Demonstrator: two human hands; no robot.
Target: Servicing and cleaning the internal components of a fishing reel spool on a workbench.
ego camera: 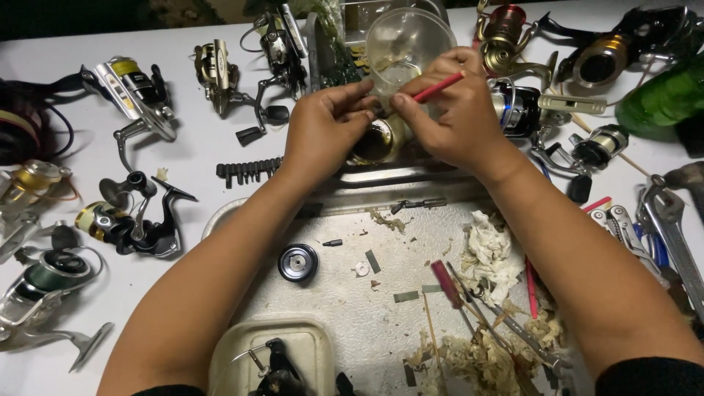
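Note:
My left hand [323, 128] grips a small gold-coloured reel part [378, 141] above the far rim of a metal tray [345, 323]. My right hand [458, 110] meets it from the right and pinches a thin red tool [438, 87] whose tip points down toward the part. A clear plastic cup [408, 40] stands just behind both hands. On the tray below lie a round black spool [298, 262], a red-handled screwdriver [446, 282] and crumpled tissue [489, 253].
Several fishing reels [132, 92] lie around the white table, left and far right. A strip of screwdriver bits [248, 170] lies left of the tray, pliers and wrenches [664, 227] right, a green bottle [664, 95] far right, a beige container [275, 359] near me.

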